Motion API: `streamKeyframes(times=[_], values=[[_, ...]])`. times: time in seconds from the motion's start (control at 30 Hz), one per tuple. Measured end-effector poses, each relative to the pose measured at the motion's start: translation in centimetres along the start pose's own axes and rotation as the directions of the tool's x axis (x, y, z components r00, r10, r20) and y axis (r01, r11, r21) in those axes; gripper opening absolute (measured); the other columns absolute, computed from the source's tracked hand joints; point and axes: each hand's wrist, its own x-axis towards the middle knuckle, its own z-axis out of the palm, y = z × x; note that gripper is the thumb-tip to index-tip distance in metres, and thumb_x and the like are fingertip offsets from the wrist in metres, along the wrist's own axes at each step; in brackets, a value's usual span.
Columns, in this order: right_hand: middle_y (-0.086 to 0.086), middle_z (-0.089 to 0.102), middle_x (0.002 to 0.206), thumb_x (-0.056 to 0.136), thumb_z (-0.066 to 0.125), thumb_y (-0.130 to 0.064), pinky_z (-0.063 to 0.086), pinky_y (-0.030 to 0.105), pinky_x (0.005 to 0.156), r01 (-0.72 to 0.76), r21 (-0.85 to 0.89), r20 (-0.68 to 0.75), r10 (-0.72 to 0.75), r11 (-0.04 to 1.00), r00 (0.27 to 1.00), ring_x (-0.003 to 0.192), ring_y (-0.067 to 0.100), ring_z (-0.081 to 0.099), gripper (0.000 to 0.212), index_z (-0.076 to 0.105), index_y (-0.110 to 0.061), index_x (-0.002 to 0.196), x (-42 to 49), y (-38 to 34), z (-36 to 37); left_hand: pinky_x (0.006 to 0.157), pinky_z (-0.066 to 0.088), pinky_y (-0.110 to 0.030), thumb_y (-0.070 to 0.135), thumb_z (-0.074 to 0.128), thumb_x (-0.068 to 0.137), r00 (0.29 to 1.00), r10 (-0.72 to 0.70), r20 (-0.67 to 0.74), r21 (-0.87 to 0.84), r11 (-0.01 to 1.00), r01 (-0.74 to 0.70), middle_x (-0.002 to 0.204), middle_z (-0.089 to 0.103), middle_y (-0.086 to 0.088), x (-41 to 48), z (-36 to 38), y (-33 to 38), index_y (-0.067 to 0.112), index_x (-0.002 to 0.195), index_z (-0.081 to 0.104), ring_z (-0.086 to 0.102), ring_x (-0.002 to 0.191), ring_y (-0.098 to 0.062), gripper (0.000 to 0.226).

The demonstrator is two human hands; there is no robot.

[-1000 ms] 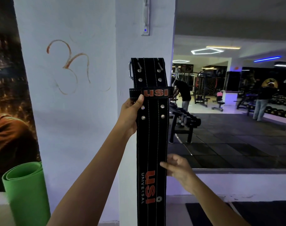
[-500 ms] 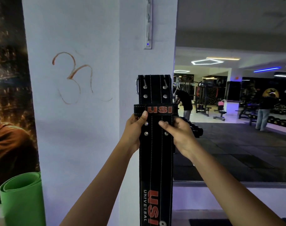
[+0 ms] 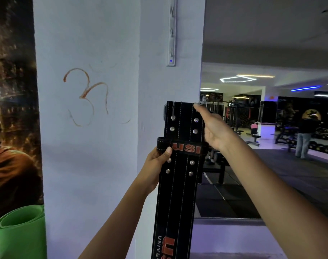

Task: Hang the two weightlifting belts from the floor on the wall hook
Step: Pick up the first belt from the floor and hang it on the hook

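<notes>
Belt (image 3: 180, 165) upright (black) | left hand (image 3: 155, 165) grips loop — right hand (image 3: 213, 128) pinches top edge

The black belt (image 3: 180, 165) carries "USI" in orange-red letters on the loop (image 3: 185, 148) that crosses it. Lower on the same belt, cut by the frame's edge, stand large orange-red letters "US" and small white letters "UNIVE". The white wall (image 3: 88, 146) bears a reddish hand-drawn Om sign (image 3: 86, 96).
</notes>
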Motion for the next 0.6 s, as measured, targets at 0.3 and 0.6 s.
streamKeyframes(times=[0.3, 0.6], values=[[0.008, 0.050, 0.140, 0.061, 0.054, -0.072, 0.034, 0.053, 0.108, -0.200, 0.234, -0.104, 0.229, 0.952, 0.968, 0.129, 0.027, 0.047, 0.090, 0.046, -0.020, 0.134, 2.9, 1.4, 0.6, 0.056, 0.051, -0.016, 0.022, 0.046, 0.096, 1.000, -0.010, 0.021, 0.061, 0.998, 0.008, 0.093, 0.071, 0.005, -0.4, -1.5, -1.1, 0.016, 0.118, 0.057, 0.068, 0.074, -0.005, 0.026], [0.017, 0.057, 0.116, 0.088, 0.050, -0.037, 0.039, 0.035, 0.069, -0.121, 0.316, -0.378, 0.242, 0.941, 0.893, 0.082, 0.019, 0.045, 0.051, 0.046, -0.008, 0.130, 1.9, 3.0, 1.9, 0.071, 0.046, -0.030, 0.023, 0.052, 0.080, 0.991, -0.106, 0.084, 0.100, 0.990, 0.097, 0.088, 0.067, 0.002, 1.0, -2.2, 1.5, 0.016, 0.103, 0.064, 0.061, 0.082, -0.017, 0.027]])
